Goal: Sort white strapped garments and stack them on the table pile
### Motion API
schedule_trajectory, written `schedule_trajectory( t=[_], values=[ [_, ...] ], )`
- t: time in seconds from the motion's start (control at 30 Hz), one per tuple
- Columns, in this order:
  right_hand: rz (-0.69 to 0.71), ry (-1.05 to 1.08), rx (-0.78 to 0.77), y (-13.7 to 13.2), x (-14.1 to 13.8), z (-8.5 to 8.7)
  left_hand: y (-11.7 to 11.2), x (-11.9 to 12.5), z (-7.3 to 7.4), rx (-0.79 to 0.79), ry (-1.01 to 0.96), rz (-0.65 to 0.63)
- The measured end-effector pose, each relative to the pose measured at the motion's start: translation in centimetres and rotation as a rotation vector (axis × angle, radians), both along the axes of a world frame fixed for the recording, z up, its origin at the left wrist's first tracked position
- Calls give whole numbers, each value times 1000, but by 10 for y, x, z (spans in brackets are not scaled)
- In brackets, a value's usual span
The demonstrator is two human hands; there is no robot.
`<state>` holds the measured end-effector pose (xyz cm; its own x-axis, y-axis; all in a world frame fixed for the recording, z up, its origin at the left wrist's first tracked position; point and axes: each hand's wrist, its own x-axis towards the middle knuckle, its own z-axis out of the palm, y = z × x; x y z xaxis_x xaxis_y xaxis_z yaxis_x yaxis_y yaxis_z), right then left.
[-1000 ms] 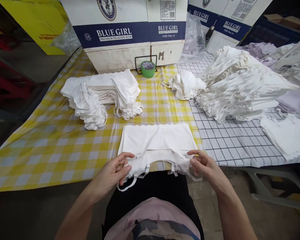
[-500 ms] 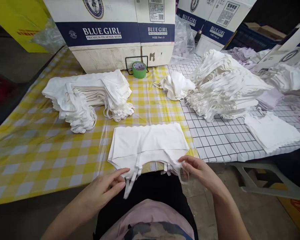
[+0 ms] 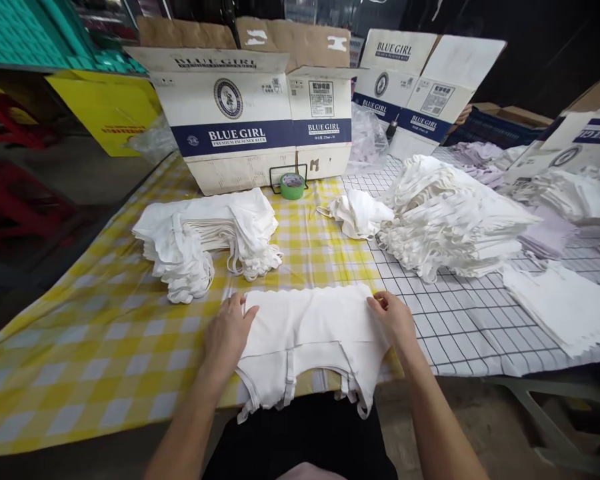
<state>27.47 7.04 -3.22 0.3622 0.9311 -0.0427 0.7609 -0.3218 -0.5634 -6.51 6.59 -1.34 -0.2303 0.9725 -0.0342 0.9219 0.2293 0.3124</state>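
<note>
pinching the top at far right with the right hand, touching far left with the left hand, unable to tell if gripping. best smoothed outward evenly, kept flat on the cloth with straps over the near edge.

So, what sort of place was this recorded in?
Likely a small garment workshop or packing area: a white strapped garment lies on a checked table cover, with stacks of similar white pieces beyond it and open beer cartons behind them.
</note>
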Motion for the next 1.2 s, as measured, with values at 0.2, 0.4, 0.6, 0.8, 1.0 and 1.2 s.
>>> schedule_trajectory(
  t=[0.2, 0.4, 0.6, 0.8, 1.0, 1.2],
  values=[
    [25, -4, 136, 7, -9, -14, 3, -15, -13, 51, -184, 38],
    [100, -143, 352, 2, -15, -18, 6, -10, -14, 135, -203, 32],
    [72, 5, 457, -2, -22, -6, 5, -8, -12, 268, -301, -49],
    [21, 410, 333, -9, -26, 20, -4, -9, -4, 224, -581, -35],
    [-7, 588, 432, -10, -34, 61, -22, -19, 23, 310, -763, 35],
    [44, 525, 651, 4, -68, 113, -32, -61, 64, 495, -730, 173]
  ],
)
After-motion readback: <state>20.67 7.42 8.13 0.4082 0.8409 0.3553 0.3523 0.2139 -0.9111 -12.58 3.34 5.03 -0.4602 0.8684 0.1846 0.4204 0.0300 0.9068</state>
